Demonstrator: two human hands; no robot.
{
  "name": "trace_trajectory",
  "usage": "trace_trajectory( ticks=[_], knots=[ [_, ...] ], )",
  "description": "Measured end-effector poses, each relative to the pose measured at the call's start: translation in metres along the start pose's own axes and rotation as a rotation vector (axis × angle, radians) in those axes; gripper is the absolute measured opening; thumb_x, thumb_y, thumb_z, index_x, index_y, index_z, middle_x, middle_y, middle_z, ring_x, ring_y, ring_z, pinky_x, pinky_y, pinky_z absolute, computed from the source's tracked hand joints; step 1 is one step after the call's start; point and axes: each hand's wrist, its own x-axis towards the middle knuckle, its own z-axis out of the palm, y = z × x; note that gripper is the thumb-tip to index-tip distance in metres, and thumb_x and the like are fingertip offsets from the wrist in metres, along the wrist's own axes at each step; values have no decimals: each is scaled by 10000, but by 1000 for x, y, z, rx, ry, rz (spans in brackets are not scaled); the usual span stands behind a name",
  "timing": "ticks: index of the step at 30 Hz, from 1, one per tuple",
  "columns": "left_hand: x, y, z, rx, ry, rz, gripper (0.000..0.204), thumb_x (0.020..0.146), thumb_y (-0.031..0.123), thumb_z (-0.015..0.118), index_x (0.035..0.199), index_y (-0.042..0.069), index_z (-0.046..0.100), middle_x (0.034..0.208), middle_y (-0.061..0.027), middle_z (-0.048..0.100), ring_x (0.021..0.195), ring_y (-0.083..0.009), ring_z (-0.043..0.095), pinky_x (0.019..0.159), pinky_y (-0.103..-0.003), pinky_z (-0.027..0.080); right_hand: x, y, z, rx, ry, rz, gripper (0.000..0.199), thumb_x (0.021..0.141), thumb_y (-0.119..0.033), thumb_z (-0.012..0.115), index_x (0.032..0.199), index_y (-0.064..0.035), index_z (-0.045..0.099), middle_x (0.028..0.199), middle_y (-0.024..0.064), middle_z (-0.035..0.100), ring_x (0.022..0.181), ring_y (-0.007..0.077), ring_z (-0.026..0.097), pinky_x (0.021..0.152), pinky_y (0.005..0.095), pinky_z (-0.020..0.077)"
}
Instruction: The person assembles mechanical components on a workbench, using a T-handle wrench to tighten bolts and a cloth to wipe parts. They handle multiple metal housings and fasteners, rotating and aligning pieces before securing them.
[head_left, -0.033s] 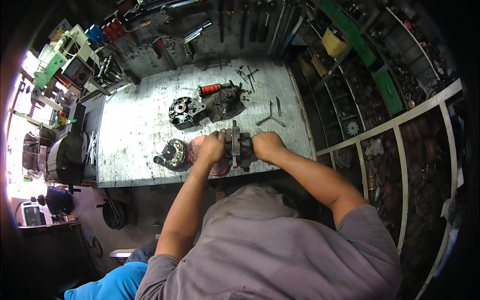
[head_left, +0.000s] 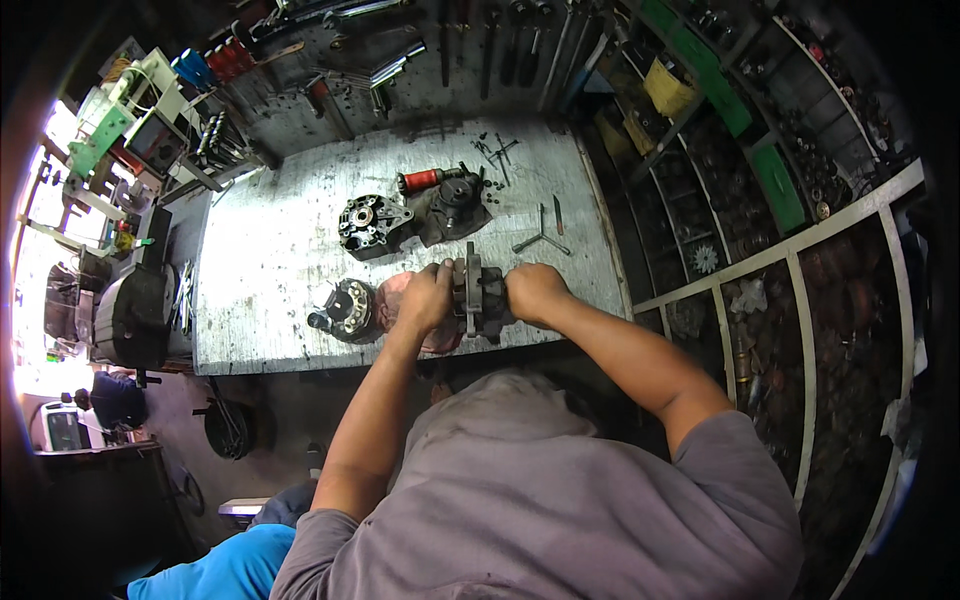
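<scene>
My left hand [head_left: 428, 296] is closed around the left side of a dark grey metal alternator part [head_left: 472, 288] at the bench's near edge. The part has an upright flange and chunky, finger-like blocks. From its right, my right hand [head_left: 537, 293] is curled shut against the same part; its fingertips are hidden. A reddish cloth [head_left: 392, 292] lies by my left wrist. To the left stands a round alternator piece [head_left: 348, 308] with a ring of light metal. Beyond it sit an open-ribbed housing [head_left: 368, 222] and a dark round unit [head_left: 456, 198] on a dark rag.
A red-handled power tool [head_left: 420, 180], a three-armed wrench [head_left: 541, 241], a thin blade-like tool [head_left: 558, 212] and small fasteners lie on the pale bench [head_left: 260, 300]. Shelves of parts [head_left: 770, 330] flank the right. A person's blue garment [head_left: 225, 568] shows at lower left.
</scene>
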Motion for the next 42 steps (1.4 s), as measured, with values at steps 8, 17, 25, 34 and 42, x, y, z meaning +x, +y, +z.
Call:
trace_trajectory(
  ticks=[8,17,25,34,42],
  knots=[
    [-22,-3,20,-120,167,196,544,1129,385,417,1356,-71,608,1233,-350,702,1222,-540,640,1091,-521,486,13,14,11,-5,-61,7,178,807,-133,687,897,-36,807,984,246,785,957,395,779,848,531,604],
    [-19,-27,23,-71,227,402,371,1081,245,476,1313,1,632,1178,-300,726,1160,-524,660,1035,-557,500,33,21,-9,468,-714,97,243,806,-129,678,936,33,802,966,274,782,951,400,784,826,499,623],
    [23,-17,18,-34,63,-72,552,1120,384,431,1246,-97,670,1156,-391,704,1153,-566,650,1045,-569,494,22,16,11,-76,204,-89,131,784,-137,701,809,-46,792,942,252,781,907,425,774,820,515,618],
    [-26,-22,28,-42,216,156,431,1109,297,446,1273,-33,670,1149,-364,713,1138,-553,660,1010,-579,501,18,19,13,68,-317,-70,163,824,-116,735,940,-60,834,1005,212,802,918,333,793,761,501,630],
    [-21,8,24,-27,229,14,471,1135,343,409,1273,-35,655,1172,-365,707,1156,-559,648,1016,-580,493,33,50,-20,57,-230,-274,544,804,-346,874,1174,34,756,1098,246,790,1017,379,774,922,472,597]
  ],
)
